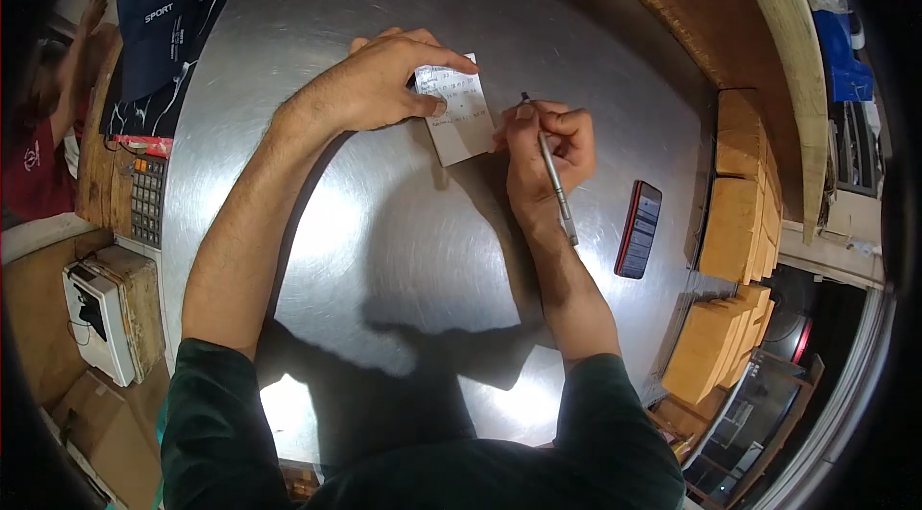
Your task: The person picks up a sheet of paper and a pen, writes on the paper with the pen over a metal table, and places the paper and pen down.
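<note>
A small white paper pad (463,133) with handwritten lines on its upper part lies on the metal table (423,251). My left hand (389,78) rests over the pad's left side, thumb and index finger apart on the paper. To the right of the pad, my right hand (549,153) is closed on a silver pen (557,185). The pen slants across this hand, one end above the fingers and the other by the wrist. The fingertips of my right hand are at the pad's right edge.
A phone (639,230) with a lit screen lies at the right. Yellow blocks (735,230) line the right edge. At the left are a calculator (147,203), a dark cap (163,20) and a white device (101,327). Another person (43,159) is at the far left.
</note>
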Demonstrator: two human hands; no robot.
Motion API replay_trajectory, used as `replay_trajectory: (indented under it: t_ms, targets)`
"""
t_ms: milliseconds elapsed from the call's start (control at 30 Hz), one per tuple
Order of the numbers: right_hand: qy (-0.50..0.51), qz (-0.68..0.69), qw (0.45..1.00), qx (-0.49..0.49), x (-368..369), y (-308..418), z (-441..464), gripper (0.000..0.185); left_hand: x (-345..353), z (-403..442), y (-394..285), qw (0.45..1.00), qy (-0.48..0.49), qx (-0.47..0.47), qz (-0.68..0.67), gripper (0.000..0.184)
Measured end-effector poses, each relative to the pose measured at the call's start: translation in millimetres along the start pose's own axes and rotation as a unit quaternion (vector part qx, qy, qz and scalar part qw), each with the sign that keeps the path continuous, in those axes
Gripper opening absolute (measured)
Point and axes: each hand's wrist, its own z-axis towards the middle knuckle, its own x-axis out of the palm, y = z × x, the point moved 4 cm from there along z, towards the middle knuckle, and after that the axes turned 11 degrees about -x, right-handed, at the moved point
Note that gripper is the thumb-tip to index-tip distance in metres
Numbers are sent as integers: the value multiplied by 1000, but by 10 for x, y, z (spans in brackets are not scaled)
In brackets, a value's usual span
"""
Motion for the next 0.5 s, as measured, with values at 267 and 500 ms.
replay_trajectory:
  t_ms: [267,500]
  targets:
    - [-74,21,997,16,79,3,51,20,2,0,5,1000,-4,14,-7,55]
    - [210,-133,967,57,195,69,21,20,13,-10,13,1000,-7,14,-13,55]
